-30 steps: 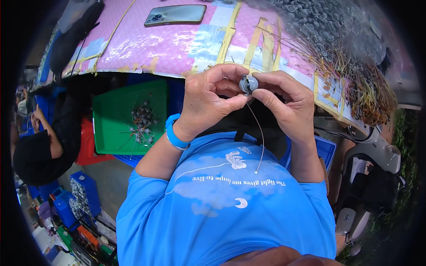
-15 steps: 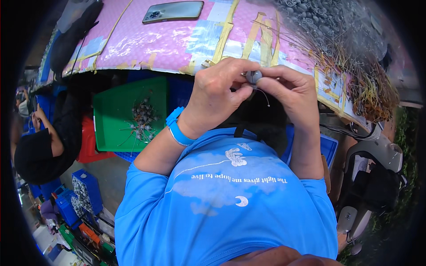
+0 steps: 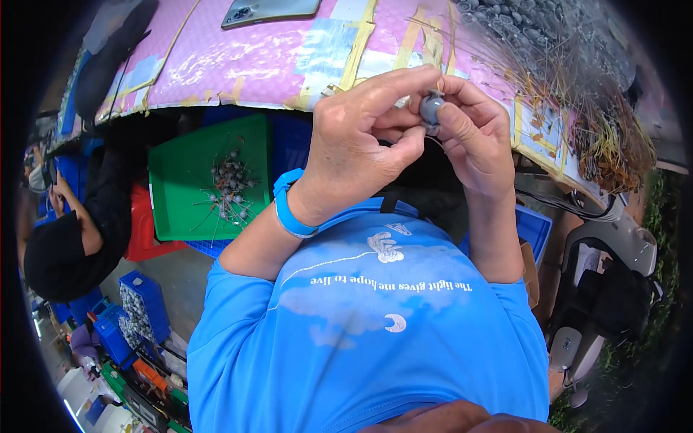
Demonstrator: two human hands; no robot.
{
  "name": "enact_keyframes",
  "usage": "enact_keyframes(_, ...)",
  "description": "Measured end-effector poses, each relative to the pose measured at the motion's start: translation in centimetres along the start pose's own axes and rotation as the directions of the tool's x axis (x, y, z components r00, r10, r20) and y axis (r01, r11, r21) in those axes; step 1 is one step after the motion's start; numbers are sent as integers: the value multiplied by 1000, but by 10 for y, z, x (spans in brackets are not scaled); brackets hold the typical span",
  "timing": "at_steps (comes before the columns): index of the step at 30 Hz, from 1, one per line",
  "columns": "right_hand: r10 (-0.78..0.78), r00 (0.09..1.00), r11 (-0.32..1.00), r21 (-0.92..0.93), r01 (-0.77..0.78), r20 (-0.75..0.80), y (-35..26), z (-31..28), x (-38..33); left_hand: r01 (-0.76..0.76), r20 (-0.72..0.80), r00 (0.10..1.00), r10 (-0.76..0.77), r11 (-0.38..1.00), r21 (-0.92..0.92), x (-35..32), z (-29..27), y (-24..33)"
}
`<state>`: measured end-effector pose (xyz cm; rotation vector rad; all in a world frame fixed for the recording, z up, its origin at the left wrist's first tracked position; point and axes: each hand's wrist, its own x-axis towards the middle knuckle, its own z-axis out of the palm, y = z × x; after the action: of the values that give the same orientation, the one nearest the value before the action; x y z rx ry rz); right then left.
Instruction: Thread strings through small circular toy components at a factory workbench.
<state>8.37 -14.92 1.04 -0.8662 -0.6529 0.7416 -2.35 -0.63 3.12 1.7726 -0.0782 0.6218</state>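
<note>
A smooth grey ball [image 3: 432, 110], small and round, sits between my two hands above the near edge of the pink-covered table. My right hand [image 3: 478, 133] pinches it, with the thumb across its right side. From the other side, my left hand [image 3: 364, 133] has its fingers curled against the ball, the index finger reaching over its top and the thumb below. A short piece of thin wire shows under the ball. The fingers hide part of the ball. A blue band [image 3: 289, 206] is on my left wrist.
A green tray [image 3: 170, 180] at the left holds several grey balls on thin stems [image 3: 229, 184]. Dry brown stems [image 3: 610, 155] and a heap of grey curled pieces [image 3: 530, 29] lie at the far right. A phone [image 3: 271, 10] rests on the table [image 3: 216, 58]. Another person [image 3: 68, 245] is at the left.
Both hands have lifted the grey ball slightly away from me and to the right. My left thumb has moved off the ball, and more of the ball shows.
</note>
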Motion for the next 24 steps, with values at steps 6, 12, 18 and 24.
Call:
enact_keyframes(6, 2, 980, 999, 38, 6, -198, 15, 6, 1, 96, -44, 994, -98, 994, -60, 1, 2, -9)
enact_keyframes(12, -172, 980, 964, -221, 148, -96, 9, 7, -6, -48, -136, 990, 47, 999, -7, -3, -15, -15)
enact_keyframes(18, -160, 976, 845, -491, 213, 149, -9, 19, -4, -170, 84, 985, 152, 946, 275, -17, -44, 10)
enact_keyframes(24, -155, 956, 856, -450, 255, 247, -9, 37, 1, -332, 139, 943, 303, 891, 309, -30, -62, 23)
